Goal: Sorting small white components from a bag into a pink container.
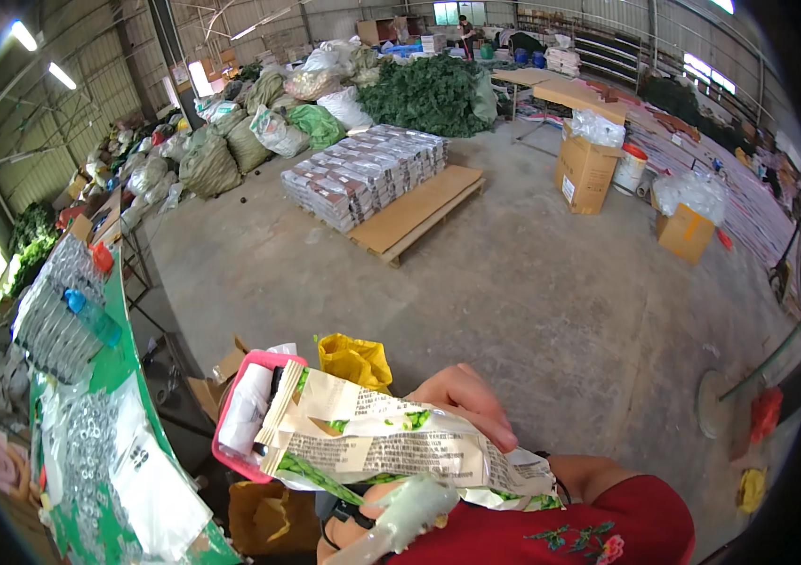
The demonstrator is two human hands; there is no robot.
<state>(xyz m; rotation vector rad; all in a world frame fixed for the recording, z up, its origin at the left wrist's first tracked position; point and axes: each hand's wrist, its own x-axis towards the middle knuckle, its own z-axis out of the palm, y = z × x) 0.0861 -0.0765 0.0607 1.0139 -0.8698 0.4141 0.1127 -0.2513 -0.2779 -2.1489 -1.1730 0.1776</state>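
Note:
My right hand (464, 397) comes in from the lower right in a red embroidered sleeve. It grips a crumpled cream and green food packet (391, 443) by its top edge, its fingers curled over it. The packet lies across the middle bottom of the view, over a pink plastic basket (227, 426) that holds a white roll (246, 407). Below the packet only a little of my left hand (346, 535) shows, with a black strap at the wrist. A pale translucent lump (412, 508) sits right by it. Whether that hand holds it is hidden.
A green-covered table (123, 372) on the left carries clear plastic bags and a blue-capped bottle (92, 315). A yellow bag (355, 358) and cardboard boxes lie below. Farther off stand a pallet of stacked packs (368, 169), filled sacks, a green heap and cartons (585, 171) on a concrete floor.

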